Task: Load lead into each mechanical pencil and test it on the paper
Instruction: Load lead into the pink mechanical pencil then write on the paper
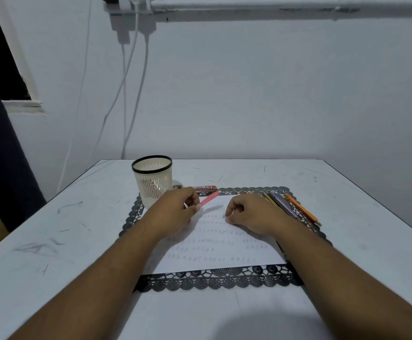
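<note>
From the head view, my left hand [179, 208] pinches a pink mechanical pencil [208, 199] by its near end, fingers curled round it, the barrel slanting up and away toward the far edge of the paper [224, 251]. I read that tilt as deliberate: held off the sheet, the pencil's end is free to take lead or be clicked, not pressed down for writing yet.

My right hand [248, 214] rests on the paper, well apart from the pencil, with fingers curled inward and thumb meeting fingertip. It may be pinching a lead stick, but anything that thin is too small to make out, so I cannot tell whether it holds something.

The red lead case [205, 187] lies flat on the black lace-edged placemat [214, 280], just beyond the pink pencil's far tip, close by for refills. The remaining mechanical pencils [291, 206], purple and orange among them, lie bunched along the mat's right edge, beside my right wrist, presumably queued for their turn. A slotted cream pencil cup [153, 180] stands upright at the mat's far left corner, near my left hand. The paper already carries rows of small pencilled loops, so I judge several tests done.
</note>
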A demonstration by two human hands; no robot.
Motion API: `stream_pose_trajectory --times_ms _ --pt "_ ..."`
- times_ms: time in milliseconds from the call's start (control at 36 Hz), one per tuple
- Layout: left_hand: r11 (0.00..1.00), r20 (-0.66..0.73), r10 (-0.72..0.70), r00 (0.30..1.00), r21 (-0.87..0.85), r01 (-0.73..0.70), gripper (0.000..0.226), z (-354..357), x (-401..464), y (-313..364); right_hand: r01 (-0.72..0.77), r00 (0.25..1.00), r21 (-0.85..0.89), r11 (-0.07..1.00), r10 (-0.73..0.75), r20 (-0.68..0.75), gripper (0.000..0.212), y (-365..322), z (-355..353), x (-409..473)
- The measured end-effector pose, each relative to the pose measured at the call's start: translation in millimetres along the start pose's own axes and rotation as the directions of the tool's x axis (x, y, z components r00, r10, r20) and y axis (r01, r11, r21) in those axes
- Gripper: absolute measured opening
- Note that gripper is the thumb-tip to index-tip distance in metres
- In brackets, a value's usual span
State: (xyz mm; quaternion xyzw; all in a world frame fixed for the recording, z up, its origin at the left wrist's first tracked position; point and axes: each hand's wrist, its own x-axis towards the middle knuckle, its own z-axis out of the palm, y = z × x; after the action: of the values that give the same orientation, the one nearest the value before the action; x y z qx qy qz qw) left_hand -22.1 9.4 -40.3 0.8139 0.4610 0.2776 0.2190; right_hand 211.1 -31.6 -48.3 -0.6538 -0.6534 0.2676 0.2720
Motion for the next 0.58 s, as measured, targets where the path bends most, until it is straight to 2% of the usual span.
stream_pose_trajectory --times_ms 167,250,444,583 --pt "1.000 -0.007 0.003 1.000 0.005 -0.003 0.017 0.9 -2.1 4.2 0.006 1.000 -0.094 0.996 -0.008 -0.023 0.016 -2.3 2.0 0.5" --pt "1.000 -0.011 0.000 1.000 0.007 0.000 0.017 1.4 -2.3 4.7 0.020 0.997 -0.053 0.998 -0.024 -0.076 0.016 -1.5 -2.1 0.8" --pt "1.000 0.001 0.011 1.000 0.013 -0.011 0.017 0.4 -0.8 4.4 0.089 0.975 0.254 0.963 -0.032 -0.221 0.025 -3.8 -10.6 2.8" --pt "1.000 -0.003 0.030 1.000 0.005 -0.030 0.015 -1.5 -2.0 6.8 0.174 0.966 0.590 0.788 -0.022 -0.256 0.010 -16.9 -10.8 -5.9"
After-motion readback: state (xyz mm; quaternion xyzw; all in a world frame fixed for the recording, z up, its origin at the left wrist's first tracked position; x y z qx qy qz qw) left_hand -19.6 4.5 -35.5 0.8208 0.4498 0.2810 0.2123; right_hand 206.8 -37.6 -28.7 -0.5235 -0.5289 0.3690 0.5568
